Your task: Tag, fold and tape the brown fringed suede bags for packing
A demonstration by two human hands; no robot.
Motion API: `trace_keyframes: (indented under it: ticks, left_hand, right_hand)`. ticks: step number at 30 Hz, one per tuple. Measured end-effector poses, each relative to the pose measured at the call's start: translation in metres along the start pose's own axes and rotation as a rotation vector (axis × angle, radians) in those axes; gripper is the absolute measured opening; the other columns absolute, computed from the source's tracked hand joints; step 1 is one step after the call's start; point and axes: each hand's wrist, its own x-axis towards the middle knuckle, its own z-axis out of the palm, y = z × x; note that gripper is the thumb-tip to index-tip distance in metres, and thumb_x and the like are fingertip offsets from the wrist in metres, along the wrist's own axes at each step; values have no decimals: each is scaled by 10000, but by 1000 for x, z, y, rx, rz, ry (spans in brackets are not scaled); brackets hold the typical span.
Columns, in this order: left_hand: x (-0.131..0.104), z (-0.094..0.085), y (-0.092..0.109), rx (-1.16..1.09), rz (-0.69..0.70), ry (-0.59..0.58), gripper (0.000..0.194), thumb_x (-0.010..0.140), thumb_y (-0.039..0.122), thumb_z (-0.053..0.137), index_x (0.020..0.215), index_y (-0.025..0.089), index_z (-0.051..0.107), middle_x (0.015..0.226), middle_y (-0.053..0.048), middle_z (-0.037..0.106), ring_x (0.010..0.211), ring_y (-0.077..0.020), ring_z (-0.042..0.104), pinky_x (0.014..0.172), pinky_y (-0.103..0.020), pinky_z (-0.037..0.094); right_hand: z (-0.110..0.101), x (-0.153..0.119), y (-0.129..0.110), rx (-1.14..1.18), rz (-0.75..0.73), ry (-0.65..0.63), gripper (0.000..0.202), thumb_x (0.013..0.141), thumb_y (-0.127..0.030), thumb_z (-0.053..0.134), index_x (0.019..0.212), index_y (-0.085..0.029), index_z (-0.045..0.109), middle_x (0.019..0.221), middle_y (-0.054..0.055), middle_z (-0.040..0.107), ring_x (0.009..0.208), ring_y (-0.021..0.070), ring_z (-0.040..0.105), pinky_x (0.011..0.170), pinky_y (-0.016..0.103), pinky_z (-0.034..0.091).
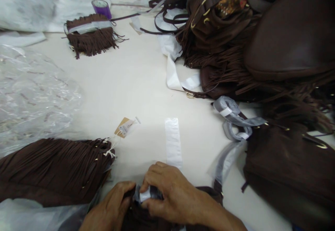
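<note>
At the bottom middle, my right hand (170,192) is closed round a rolled strap (144,195), which is wrapped in clear plastic with a band of white tape. A dark brown handbag (141,218) lies under both hands, cut off by the lower edge. My left hand (112,206) is closed at the left side of the bag's top, its fingertips partly hidden and its thumb close to the roll. From the bag's right side a plastic-covered strap (222,163) runs up toward two wrapped coils (231,117).
A fringed brown bag (52,168) with a paper tag (124,127) lies at left, below crumpled clear plastic (34,91). Brown bags (285,161) crowd the right side. A white plastic strip (173,142), purple tape roll (101,8) and fringed bundle (90,37) lie farther away.
</note>
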Motion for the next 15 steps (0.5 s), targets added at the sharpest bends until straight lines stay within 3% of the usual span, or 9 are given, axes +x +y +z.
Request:
trace_keyframes:
  ticks: [5,11,15]
  left_hand:
    - [3,1,3,55,53,37,267,885,95,380,1059,252,508,860,16,756,764,-107,752,637,-110,558]
    - [3,3,4,141,112,42,306,873,76,358,1091,227,509,899,-17,753,814,-111,749,698,-121,561]
    - [3,5,2,144,125,65,287,884,89,340,1068,220,518,882,-25,753,776,-119,748,649,-123,561]
  right_hand:
    - [1,-1,3,-4,6,21,317,718,-201,749,1000,-239,611,944,-8,623,903,170,550,798,258,382]
    - [-2,-7,6,-10,14,29,287,715,-183,721,976,-236,615,925,-11,622,889,164,552,790,254,381]
    - [-4,-8,6,-11,35,30,297,702,-166,719,971,-235,614,923,-15,627,889,163,552,785,252,382]
